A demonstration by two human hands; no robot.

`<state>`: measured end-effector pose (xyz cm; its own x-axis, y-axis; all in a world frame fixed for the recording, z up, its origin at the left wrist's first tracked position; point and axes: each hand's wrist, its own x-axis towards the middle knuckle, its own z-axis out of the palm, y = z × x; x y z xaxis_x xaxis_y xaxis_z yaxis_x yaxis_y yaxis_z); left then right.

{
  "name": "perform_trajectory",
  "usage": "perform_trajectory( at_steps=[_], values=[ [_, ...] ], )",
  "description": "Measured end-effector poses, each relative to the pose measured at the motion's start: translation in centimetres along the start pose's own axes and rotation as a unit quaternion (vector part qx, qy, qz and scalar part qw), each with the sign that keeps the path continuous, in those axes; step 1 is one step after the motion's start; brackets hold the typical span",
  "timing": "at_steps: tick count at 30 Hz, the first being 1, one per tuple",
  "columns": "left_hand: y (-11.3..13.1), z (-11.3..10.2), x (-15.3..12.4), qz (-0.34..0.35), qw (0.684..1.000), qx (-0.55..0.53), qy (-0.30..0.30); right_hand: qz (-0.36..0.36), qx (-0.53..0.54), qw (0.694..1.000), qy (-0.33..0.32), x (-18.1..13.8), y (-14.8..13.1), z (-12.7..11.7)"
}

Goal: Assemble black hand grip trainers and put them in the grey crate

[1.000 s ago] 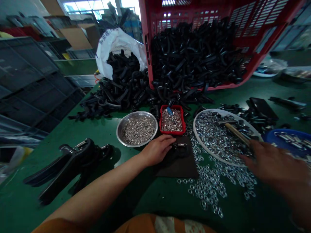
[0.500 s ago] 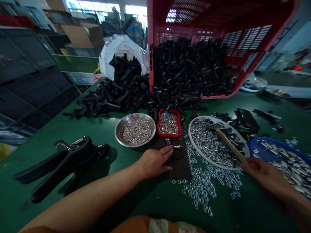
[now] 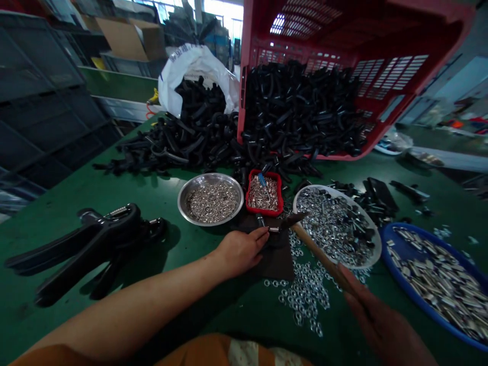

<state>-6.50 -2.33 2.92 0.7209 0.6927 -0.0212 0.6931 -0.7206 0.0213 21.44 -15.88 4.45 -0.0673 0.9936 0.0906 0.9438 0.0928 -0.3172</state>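
Note:
My left hand (image 3: 238,250) rests on a dark mat (image 3: 277,258) and pinches a small black part with a spring-wound pin (image 3: 273,230) against it. My right hand (image 3: 381,328) is closed round the wooden handle of a hammer (image 3: 318,252); the dark hammer head (image 3: 294,220) hangs just right of the pin. Loose metal washers (image 3: 307,292) lie scattered on the green table (image 3: 114,203) beside the mat.
Behind the mat stand a steel bowl of small metal pieces (image 3: 210,198), a red tray of pins (image 3: 264,193) and a white dish of nuts (image 3: 335,223). A blue basin (image 3: 434,277) sits right. A tipped red crate (image 3: 343,76) spills black handles (image 3: 297,112). Assembled black grippers (image 3: 87,244) lie left.
My right hand has lifted the hammer out of the white dish and swung its head left toward the pin. My left hand stays on the part on the mat.

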Motion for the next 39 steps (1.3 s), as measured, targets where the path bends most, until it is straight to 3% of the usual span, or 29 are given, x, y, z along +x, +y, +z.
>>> perform_trajectory(
  at_steps=[4,9,14,18,20,24,27,32,36,39],
  values=[
    [-0.2,-0.1,-0.1,0.006,1.000,-0.003,0.007,-0.019,-0.035,0.997,0.072,-0.4,0.1,-0.2],
    [-0.6,0.2,0.0,0.012,1.000,-0.006,0.002,-0.044,-0.031,0.998,-0.029,-0.1,0.5,-1.0],
    [-1.0,0.4,0.0,0.024,1.000,-0.006,0.009,-0.035,-0.045,0.996,0.074,-0.3,0.5,-1.8],
    [-1.2,0.3,0.2,0.029,0.999,-0.009,0.013,-0.026,-0.033,0.999,-0.035,0.4,0.6,-1.5],
    [-1.3,0.2,0.2,0.033,0.999,-0.011,0.009,-0.037,-0.022,0.998,-0.052,0.8,0.4,-1.8],
    [-1.8,0.3,-0.1,0.034,0.999,-0.036,0.004,-0.047,-0.010,0.998,0.044,0.3,-0.8,-2.1],
    [-2.1,0.5,-0.5,-0.018,0.996,-0.076,0.032,-0.047,-0.012,0.995,0.092,-0.1,-1.6,-1.0],
    [-2.4,0.6,-0.6,-0.054,0.993,-0.104,0.019,-0.090,-0.001,0.996,-0.023,0.7,-1.5,-0.1],
    [-2.7,0.5,-0.4,-0.054,0.992,-0.113,0.013,-0.050,-0.041,0.996,0.056,0.7,-1.4,-0.8],
    [-2.7,0.5,-0.3,-0.067,0.991,-0.113,0.010,-0.073,-0.034,0.996,0.024,1.1,-2.0,-0.8]
  ],
)
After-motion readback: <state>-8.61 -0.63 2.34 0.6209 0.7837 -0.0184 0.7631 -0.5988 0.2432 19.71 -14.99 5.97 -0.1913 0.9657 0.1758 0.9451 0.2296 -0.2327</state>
